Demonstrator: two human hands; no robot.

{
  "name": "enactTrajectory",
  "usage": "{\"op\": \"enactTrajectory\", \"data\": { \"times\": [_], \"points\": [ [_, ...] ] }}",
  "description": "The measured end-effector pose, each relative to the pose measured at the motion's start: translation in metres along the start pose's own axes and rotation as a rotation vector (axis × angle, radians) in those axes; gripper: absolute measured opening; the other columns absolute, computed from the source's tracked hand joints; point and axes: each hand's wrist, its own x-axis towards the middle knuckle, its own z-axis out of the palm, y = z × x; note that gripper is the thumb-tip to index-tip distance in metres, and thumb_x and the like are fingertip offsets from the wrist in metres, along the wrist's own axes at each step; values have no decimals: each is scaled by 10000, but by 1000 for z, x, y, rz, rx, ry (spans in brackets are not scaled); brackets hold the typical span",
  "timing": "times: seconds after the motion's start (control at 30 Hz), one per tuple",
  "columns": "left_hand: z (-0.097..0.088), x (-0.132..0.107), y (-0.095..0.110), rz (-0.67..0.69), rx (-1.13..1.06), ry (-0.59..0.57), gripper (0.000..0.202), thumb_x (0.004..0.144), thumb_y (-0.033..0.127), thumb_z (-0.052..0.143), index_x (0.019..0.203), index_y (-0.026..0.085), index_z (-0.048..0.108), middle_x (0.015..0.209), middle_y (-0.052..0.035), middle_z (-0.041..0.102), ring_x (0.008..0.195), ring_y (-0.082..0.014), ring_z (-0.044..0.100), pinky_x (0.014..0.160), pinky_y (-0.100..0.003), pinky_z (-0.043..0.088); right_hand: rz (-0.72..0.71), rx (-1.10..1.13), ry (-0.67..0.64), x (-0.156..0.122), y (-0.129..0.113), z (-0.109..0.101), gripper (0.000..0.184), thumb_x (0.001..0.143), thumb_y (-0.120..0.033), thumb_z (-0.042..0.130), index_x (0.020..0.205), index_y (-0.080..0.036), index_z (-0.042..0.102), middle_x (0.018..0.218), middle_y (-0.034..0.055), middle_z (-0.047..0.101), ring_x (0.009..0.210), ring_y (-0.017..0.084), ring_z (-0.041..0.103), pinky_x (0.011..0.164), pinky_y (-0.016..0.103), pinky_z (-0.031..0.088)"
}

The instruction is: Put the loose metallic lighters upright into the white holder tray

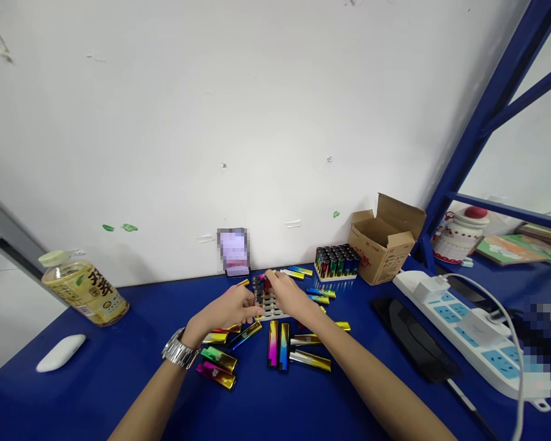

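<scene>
Lighters (273,344) scattered round tray (273,311) | bottle (86,289) left | carton (375,252), power strip (459,334) right

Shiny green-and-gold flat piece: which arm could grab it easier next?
Probably left: the left grip is nearer the piece, left of the white slotted tray; the right grip is farther.

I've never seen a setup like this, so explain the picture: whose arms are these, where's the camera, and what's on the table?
There's no machine: these are one person's bare arms, filmed by a camera on their head, looking forward and down. The left hand, with a watch on its wrist, and the right hand meet at a holed tray. Their exact grip is hard to see. Shiny loose lighters surround it on the blue table, with a bottle leftward and a power strip rightward.
</scene>
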Motion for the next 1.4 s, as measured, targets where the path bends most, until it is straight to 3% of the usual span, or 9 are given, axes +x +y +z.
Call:
{"op": "enactTrajectory", "data": {
  "times": [0.23, 0.33, 0.43, 0.67, 0.8, 1.03, 1.17, 1.3, 1.4],
  "points": [
    [-1, -1, -6, -48, 164, -87, 375, 725, 488, 595, 526, 184, 500, 515, -3, 559, 479, -130, 471, 463, -243, 297, 44, -188, -59, 0, 3, -11, 770, 741, -39, 466, 1452, -82, 175, 973, 145, 625, 941, 264, 537, 742, 334, 411],
    [3, 0, -11, -135, 261, -112, 274, 626, 401, 683, 567, 191, 517, 542, 19, 540, 479, -125, 443, 442, -244, 246, 155, -332, 76, 2, 15, -12, 538, 815, -73, 427, 1352, -91, 408, 1120, 194, 599, 1066, 304, 482, 833, 398, 396],
    [9, 1, -11, -145, 280, -127, 202, 579, 310, 682, 560, 196, 517, 550, 26, 535, 473, -124, 448, 438, -241, 241, 196, -389, 86, 2, 25, -8, 373, 875, -110, 379, 1195, -99, 570, 1201, 210, 567, 1106, 326, 448, 869, 440, 383],
    [5, -6, -3, -20, 189, -203, 185, 523, 211, 617, 462, 199, 443, 481, 50, 479, 439, -107, 383, 420, -243, 215, 271, -310, 62, 2, 27, 0, 311, 867, -177, 437, 1096, -73, 619, 1098, 246, 583, 1096, 357, 446, 852, 453, 384],
    [-10, -13, 6, 117, -39, -261, 227, 593, 246, 626, 496, 187, 429, 471, 73, 376, 459, -80, 317, 452, -234, 221, 351, -265, 92, 2, 27, 0, 290, 858, -218, 454, 1051, -74, 616, 1077, 257, 569, 1058, 364, 455, 831, 451, 376],
    [-12, -8, 5, 177, -343, 101, 359, 742, 407, 611, 572, 191, 380, 520, 80, 302, 495, -67, 251, 481, -229, 190, 396, -216, -2, 2, 29, 0, 280, 904, -188, 389, 1075, -87, 585, 1088, 232, 579, 1075, 343, 453, 829, 426, 345],
    [-7, -1, -1, 147, -350, 309, 359, 784, 442, 556, 612, 202, 351, 543, 81, 287, 505, -76, 287, 499, -228, 225, 399, -156, -4, 2, 29, -1, 365, 909, -429, 433, 1029, -126, 598, 1047, 197, 594, 1087, 353, 446, 851, 447, 320],
    [-6, 0, 0, 168, -386, 416, 293, 832, 462, 491, 725, 201, 411, 656, 35, 476, 634, -125, 476, 623, -266, 379, 395, -106, -43, 2, 29, 0, 299, 897, -426, 468, 844, -163, 600, 1013, 163, 592, 1073, 339, 464, 830, 422, 330],
    [-4, -1, 5, 229, -492, 402, 280, 864, 476, 448, 788, 221, 361, 760, -7, 608, 753, -161, 579, 738, -316, 437, 357, -82, 57, 3, 29, 2, 228, 921, -359, 447, 856, -166, 550, 908, 132, 598, 975, 290, 518, 781, 368, 345]
  ]
}}
